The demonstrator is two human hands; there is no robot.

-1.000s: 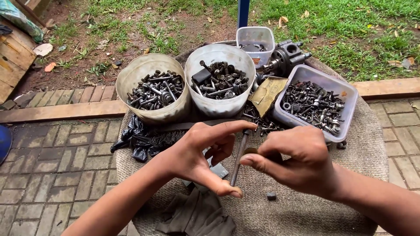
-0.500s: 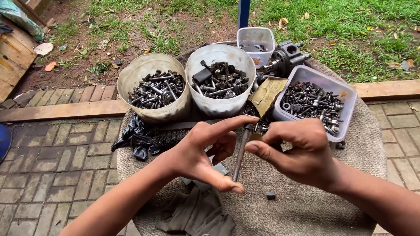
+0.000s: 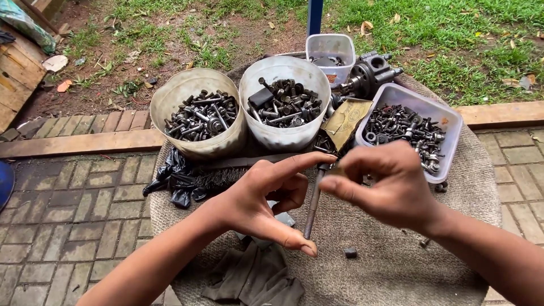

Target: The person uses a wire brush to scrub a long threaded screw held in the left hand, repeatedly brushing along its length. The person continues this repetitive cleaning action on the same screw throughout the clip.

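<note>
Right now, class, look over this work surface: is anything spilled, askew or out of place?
Yes. Loose bolts lie spilled on the mat between the white tub and the rectangular tray, outside any container. A small dark nut sits alone near the front, and a crumpled grey rag hangs over the mat's edge.

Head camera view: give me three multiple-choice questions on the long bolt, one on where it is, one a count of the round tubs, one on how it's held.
1. Where is the long bolt?
A. Between the two hands
B. Inside the rectangular tray
C. On the grass

2. How many round tubs of hardware stand behind the hands?
A. One
B. Two
C. Four

3. How is the bolt held?
A. Lying flat on the mat
B. Pinned end to end by the left hand
C. Gripped in a vice

Answers:
A, it stands between the left hand and right hand.
B, the beige tub and white tub.
B, forefinger at its top, thumb at its bottom.
</note>
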